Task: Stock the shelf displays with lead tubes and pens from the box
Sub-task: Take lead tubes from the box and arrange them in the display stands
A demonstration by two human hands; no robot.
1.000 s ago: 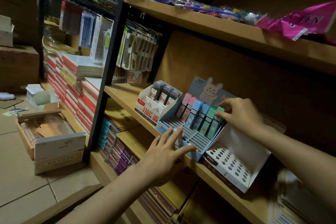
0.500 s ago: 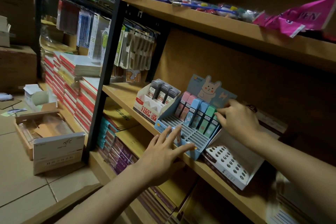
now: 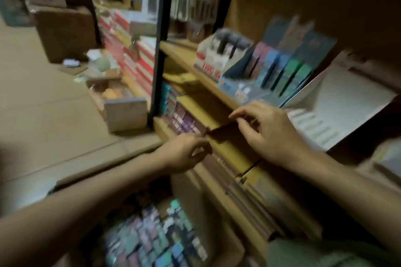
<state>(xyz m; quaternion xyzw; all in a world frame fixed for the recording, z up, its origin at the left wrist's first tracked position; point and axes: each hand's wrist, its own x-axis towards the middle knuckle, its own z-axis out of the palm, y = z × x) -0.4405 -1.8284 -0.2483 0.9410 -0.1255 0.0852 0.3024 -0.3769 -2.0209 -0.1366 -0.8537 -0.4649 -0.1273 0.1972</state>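
Observation:
The frame is blurred by motion. A blue display tray (image 3: 243,89) on the wooden shelf (image 3: 208,84) holds pink, blue and green lead tubes (image 3: 280,71). Left of it stands a white display (image 3: 214,58) with dark tubes. An empty white pen display with holes (image 3: 338,106) sits to the right. Below the shelf edge, my right hand (image 3: 271,134) hovers with loose fingers and holds nothing. My left hand (image 3: 184,151) hangs lower, fingers loosely curled, empty. An open box of mixed colourful tubes (image 3: 156,238) lies at the bottom.
A black shelf post (image 3: 160,50) rises left of the displays. Stacks of notebooks (image 3: 186,121) fill the lower shelf. Red-and-white stacked packs (image 3: 134,56) and open cartons (image 3: 121,104) sit on the tiled floor (image 3: 54,115) to the left.
Both hands have left the blue display and dropped below the shelf edge. The view has swung downward, bringing the box of tubes into sight.

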